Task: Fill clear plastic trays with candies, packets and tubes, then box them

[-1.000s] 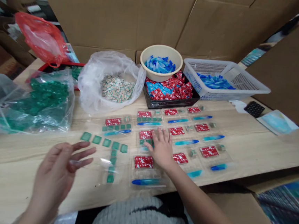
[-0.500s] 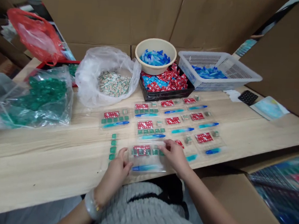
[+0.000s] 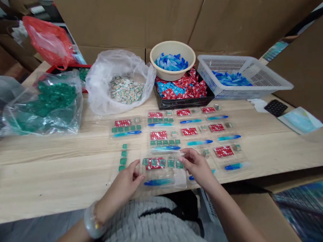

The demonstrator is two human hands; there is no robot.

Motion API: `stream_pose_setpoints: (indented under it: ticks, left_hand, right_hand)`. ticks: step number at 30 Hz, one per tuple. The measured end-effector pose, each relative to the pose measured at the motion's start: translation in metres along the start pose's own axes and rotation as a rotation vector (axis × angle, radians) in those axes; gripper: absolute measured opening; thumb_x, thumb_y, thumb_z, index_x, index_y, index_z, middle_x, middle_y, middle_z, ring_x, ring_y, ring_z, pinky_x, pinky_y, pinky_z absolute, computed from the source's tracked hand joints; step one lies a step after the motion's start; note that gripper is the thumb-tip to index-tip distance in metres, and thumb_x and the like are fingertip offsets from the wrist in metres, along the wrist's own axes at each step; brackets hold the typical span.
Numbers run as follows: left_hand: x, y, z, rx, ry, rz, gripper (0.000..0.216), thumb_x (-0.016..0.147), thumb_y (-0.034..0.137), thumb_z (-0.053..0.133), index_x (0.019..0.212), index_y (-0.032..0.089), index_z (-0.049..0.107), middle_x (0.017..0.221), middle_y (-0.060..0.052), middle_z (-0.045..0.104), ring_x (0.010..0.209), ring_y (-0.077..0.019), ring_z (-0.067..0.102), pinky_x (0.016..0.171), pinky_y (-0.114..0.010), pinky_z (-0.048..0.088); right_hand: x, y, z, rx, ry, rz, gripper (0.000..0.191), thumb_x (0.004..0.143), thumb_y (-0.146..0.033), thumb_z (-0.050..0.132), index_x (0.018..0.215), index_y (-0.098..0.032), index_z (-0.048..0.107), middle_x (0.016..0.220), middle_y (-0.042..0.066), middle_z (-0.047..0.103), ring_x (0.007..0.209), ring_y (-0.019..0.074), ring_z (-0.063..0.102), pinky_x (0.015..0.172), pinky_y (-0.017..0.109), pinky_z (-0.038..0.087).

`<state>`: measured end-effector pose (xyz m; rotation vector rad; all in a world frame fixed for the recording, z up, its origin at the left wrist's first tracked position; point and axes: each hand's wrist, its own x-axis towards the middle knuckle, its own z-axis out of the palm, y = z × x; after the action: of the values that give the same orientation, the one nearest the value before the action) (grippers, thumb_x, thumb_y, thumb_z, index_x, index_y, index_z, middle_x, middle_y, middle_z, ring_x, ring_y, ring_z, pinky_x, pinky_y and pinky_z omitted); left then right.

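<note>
L hand (image 3: 126, 180) & R hand (image 3: 198, 167) pinch clear pack (image 3: 163, 172) by its ends, long axis left-right.

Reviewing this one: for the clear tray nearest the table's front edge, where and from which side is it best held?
By its thin end rims, one hand from each side. The clear tray is wide and shallow with loose pieces in its pockets, so a level two-sided grip likely keeps them in. The left hand and right hand are at those rims.
</note>
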<state>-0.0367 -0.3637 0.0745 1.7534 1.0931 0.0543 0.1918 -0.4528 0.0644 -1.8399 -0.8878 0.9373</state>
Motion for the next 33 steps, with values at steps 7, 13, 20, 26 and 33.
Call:
stream_pose_setpoints:
  ticks: [7, 13, 20, 26, 33]
  left_hand:
    - [0.039, 0.075, -0.051, -0.294, -0.233, 0.207, 0.042, 0.075, 0.031, 0.05, 0.115, 0.017, 0.049, 0.079, -0.001, 0.058, 0.066, -0.0129, 0.057, 0.062, -0.027, 0.047]
    - [0.082, 0.133, -0.059, -0.155, -0.5, 0.3, 0.04, 0.07, 0.021, 0.056, 0.111, 0.017, 0.053, 0.078, -0.003, 0.062, 0.062, -0.0125, 0.057, 0.058, -0.024, 0.045]
    - [0.065, 0.061, -0.043, -0.295, -0.571, -0.043, 0.039, 0.075, 0.042, 0.05, 0.104, 0.016, 0.053, 0.088, -0.007, 0.062, 0.073, -0.0139, 0.059, 0.064, -0.025, 0.047]
    - [0.054, 0.021, -0.025, 0.018, -0.464, 0.102, 0.03, 0.071, 0.029, 0.049, 0.097, 0.014, 0.056, 0.072, -0.002, 0.059, 0.054, -0.0109, 0.052, 0.051, -0.022, 0.04]
    - [0.075, 0.018, -0.018, 0.447, -0.221, 0.244, 0.029, 0.068, 0.024, 0.05, 0.095, 0.017, 0.057, 0.073, -0.005, 0.061, 0.066, -0.0177, 0.055, 0.061, -0.026, 0.038]
  right_hand:
    - [0.007, -0.047, -0.022, 0.019, -0.134, -0.091, 0.026, 0.064, -0.035, 0.062, 0.08, -0.016, 0.058, 0.072, 0.0, 0.057, 0.062, 0.0101, 0.051, 0.055, 0.022, 0.041]
    - [0.003, -0.053, -0.017, 0.353, -0.088, 0.013, 0.029, 0.062, -0.039, 0.064, 0.079, -0.018, 0.052, 0.055, -0.006, 0.054, 0.039, 0.0035, 0.036, 0.037, 0.016, 0.026]
    - [-0.037, -0.006, 0.006, 0.688, 0.181, 0.234, 0.037, 0.059, -0.045, 0.067, 0.073, -0.018, 0.047, 0.058, -0.004, 0.055, 0.035, 0.0027, 0.036, 0.033, 0.015, 0.022]
    - [-0.065, 0.012, 0.026, 0.497, 0.163, 0.401, 0.04, 0.058, -0.052, 0.063, 0.073, -0.018, 0.047, 0.061, -0.001, 0.058, 0.043, 0.0098, 0.051, 0.04, 0.022, 0.039]
    - [-0.068, 0.015, 0.014, -0.725, 0.041, 0.279, 0.042, 0.075, -0.053, 0.044, 0.053, -0.018, 0.05, 0.054, 0.005, 0.058, 0.053, 0.0173, 0.056, 0.045, 0.024, 0.031]
